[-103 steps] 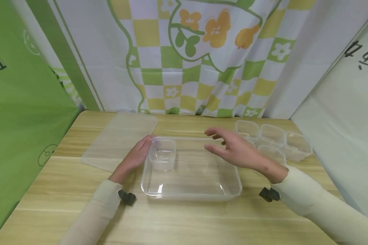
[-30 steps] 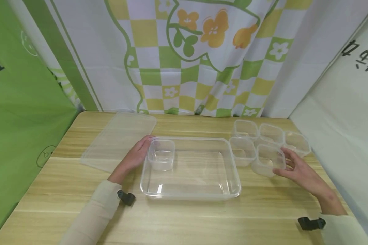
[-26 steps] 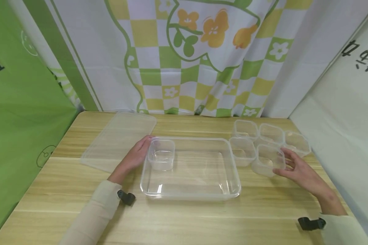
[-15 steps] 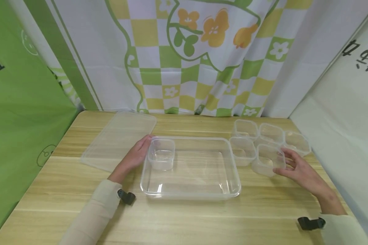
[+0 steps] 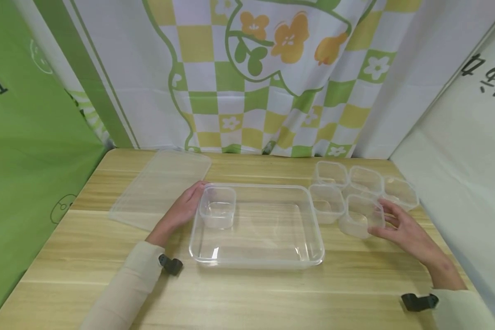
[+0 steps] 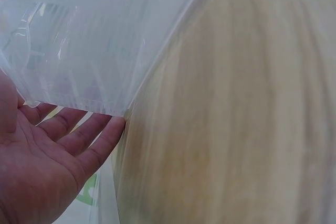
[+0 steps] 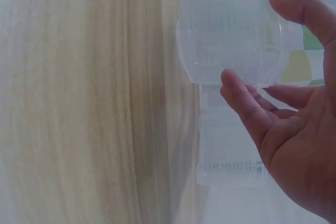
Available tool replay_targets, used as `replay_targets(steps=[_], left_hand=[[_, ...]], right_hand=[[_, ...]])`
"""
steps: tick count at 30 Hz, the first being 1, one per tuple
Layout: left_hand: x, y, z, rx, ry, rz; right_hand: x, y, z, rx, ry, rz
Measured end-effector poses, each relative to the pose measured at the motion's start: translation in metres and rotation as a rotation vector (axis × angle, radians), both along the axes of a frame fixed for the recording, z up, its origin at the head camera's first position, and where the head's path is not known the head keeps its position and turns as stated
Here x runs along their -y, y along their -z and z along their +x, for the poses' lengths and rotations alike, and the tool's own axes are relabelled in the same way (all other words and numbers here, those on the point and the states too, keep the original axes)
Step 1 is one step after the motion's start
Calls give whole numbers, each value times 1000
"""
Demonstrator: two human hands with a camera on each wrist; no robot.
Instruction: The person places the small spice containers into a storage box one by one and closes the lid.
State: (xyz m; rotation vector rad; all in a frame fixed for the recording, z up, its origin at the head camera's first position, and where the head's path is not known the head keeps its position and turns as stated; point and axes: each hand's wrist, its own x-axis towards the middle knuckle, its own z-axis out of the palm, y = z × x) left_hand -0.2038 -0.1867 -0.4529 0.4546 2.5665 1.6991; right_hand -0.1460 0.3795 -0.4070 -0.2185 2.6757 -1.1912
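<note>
A large clear rectangular plastic container (image 5: 257, 263) stands on the table's middle. My left hand (image 5: 183, 208) rests against its left side near the back corner; in the left wrist view the fingers (image 6: 102, 142) lie fairly straight along the wall. A small clear square container (image 5: 218, 222) sits inside, in the back left corner. At the right, my right hand (image 5: 406, 231) holds another small square container (image 5: 354, 229) by its right side. The right wrist view shows thumb and fingers on either side of that small container (image 7: 231, 35).
Several more small clear containers (image 5: 326, 213) cluster behind and beside the held one, right of the large container. A flat clear lid (image 5: 152, 192) lies at the back left of the wooden table (image 5: 231, 302). A patterned curtain (image 5: 251, 105) hangs behind the table.
From above the large container's right side, my right hand has moved right to a small container and taken hold of it. Over the last second both hands stay nearly still.
</note>
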Motion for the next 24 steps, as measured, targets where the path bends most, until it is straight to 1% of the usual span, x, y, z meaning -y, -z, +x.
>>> replay_targets(steps=[4, 9, 12, 19, 24], left_hand=[[0, 0, 0, -5, -5, -11], [1, 2, 0, -18, 1, 5], [1, 3, 0, -18, 3, 14], [0, 2, 1, -8, 4, 26], [0, 1, 1, -16, 5, 28]], right_hand=[[-1, 1, 0, 4, -1, -23], [0, -1, 1, 20, 22, 14], [0, -5, 3, 30, 32, 37], [-1, -17, 9, 52, 52, 29], [-1, -22, 13, 5, 60, 10]])
